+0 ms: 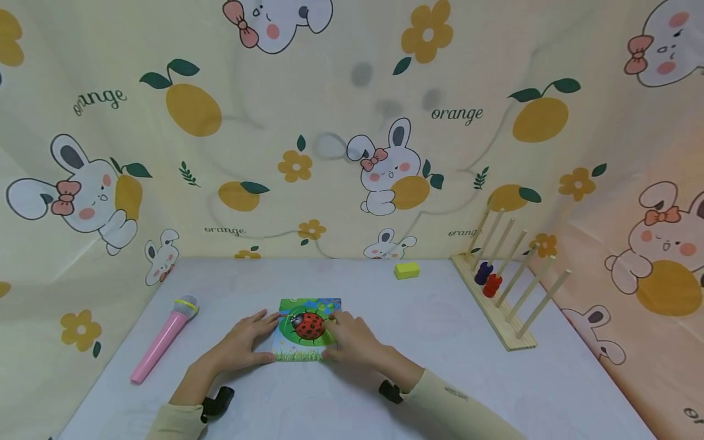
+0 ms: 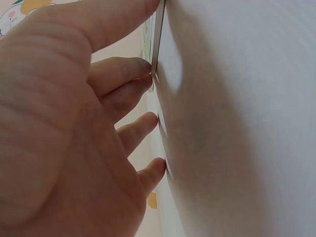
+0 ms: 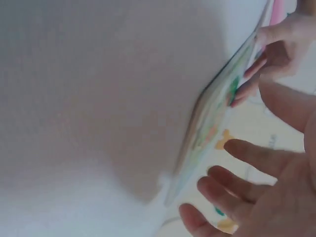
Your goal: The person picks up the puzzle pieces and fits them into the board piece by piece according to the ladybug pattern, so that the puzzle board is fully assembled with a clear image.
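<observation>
A square picture board (image 1: 299, 350) with a red ladybug on green and blue lies flat on the white table. My left hand (image 1: 242, 342) is at its left side. In the left wrist view, the thumb and nearest fingers touch the edge of the board, while the outer fingertips rest by the table. My right hand (image 1: 354, 343) is over the board's right side. In the right wrist view, its fingers (image 3: 232, 197) are spread, loosely bent and apart from the board, with nothing held. The head view hides part of the board's right edge behind this hand.
A pink toy microphone (image 1: 165, 342) lies on the left. At the back is a yellow-green block (image 1: 407, 271). A wooden peg stand (image 1: 517, 333) on the right carries blue beads (image 1: 484, 273) and red beads (image 1: 492, 285). A patterned cloth (image 1: 330, 201) hangs behind the table.
</observation>
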`<state>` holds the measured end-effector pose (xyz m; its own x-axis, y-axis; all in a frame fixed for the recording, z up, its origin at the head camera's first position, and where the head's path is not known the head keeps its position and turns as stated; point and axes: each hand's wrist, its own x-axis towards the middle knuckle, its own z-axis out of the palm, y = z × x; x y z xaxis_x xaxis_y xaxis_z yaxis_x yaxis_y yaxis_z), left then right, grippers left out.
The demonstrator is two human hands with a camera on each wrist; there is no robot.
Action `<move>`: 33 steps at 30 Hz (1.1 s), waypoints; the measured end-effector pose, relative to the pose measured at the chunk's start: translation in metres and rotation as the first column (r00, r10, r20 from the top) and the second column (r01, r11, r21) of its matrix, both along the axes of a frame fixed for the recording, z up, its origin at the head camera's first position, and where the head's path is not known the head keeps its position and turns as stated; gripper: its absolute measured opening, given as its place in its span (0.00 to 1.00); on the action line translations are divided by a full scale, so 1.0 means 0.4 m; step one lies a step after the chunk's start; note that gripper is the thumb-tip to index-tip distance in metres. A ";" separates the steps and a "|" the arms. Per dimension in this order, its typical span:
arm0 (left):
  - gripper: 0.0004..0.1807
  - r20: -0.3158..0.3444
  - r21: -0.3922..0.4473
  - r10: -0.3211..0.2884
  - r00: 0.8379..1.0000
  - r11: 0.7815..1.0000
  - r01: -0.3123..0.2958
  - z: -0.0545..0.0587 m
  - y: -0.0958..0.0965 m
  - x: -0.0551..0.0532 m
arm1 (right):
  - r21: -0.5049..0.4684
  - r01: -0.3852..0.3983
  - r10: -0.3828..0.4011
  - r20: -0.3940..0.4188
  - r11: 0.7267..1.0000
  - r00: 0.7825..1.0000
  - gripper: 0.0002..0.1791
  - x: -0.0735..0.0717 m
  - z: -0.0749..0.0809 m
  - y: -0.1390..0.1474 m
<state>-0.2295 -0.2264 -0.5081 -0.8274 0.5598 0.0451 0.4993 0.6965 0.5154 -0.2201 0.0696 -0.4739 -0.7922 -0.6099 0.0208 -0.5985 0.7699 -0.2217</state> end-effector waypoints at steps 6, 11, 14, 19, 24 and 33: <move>0.44 0.002 0.001 0.003 1.000 1.000 -0.003 0.001 0.001 -0.002 | 0.165 -0.128 0.118 0.066 0.978 0.991 0.43 0.055 0.015 0.020; 0.44 -0.001 0.000 0.008 1.000 1.000 -0.008 -0.001 0.001 -0.003 | 0.180 -0.196 0.171 0.143 0.964 0.975 0.47 0.082 0.013 0.031; 0.44 0.001 0.003 0.005 1.000 1.000 -0.005 -0.002 0.003 -0.002 | 0.193 -0.191 0.160 0.165 0.962 0.973 0.48 0.089 0.010 0.035; 0.44 -0.007 0.006 -0.006 1.000 1.000 0.006 0.005 0.007 -0.004 | 0.215 -0.183 0.148 0.169 0.959 0.975 0.49 0.088 0.007 0.035; 0.43 -0.009 -0.013 0.000 1.000 1.000 0.000 0.010 0.006 -0.003 | 0.188 -0.186 0.150 0.191 0.964 0.970 0.48 0.086 0.007 0.034; 0.37 -0.085 -0.001 -0.036 0.996 0.999 0.036 0.047 0.044 0.020 | 0.090 -0.111 0.094 0.175 0.990 0.980 0.46 0.082 0.019 0.058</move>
